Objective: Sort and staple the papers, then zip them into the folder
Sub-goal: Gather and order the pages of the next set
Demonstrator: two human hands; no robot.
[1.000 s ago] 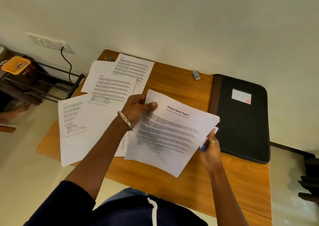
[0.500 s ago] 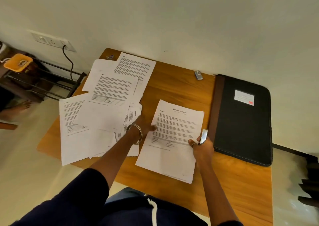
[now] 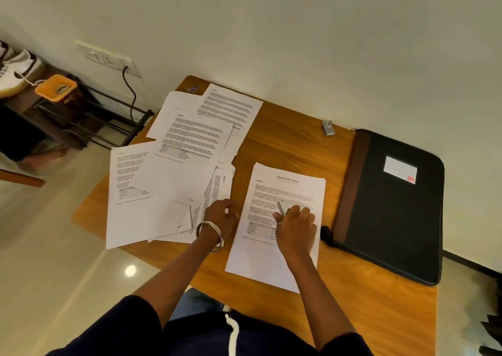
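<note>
filling most of the view, a wooden table [image 3: 298,149] stands against a pale wall, with the person leaning over its near edge. on the right end lies a black zip folder [image 3: 391,219] with a brown spine strip and a white label, closed and flat, its near-left corner just beside the person's right hand.

over the left half spreads a loose heap of printed sheets [image 3: 173,171], overlapping at odd angles, some hanging past the table edge. between that heap and the folder sits a squared-up stack headed "sample health report" [image 3: 288,192], lying flat and apart from the folder.

the left hand [image 3: 221,215], a metal bangle on its wrist, rests at the seam between the heap and the stack, fingers loosely curled down onto the paper edges; whether it pinches a sheet cannot be told. the right hand [image 3: 294,225] lies on the middle of the stack, fingers curled around a small silver stapler [image 3: 282,207] that pokes out toward the far side.

near the wall, a small grey object [image 3: 328,128] lies alone on the wood, too small to identify.
</note>
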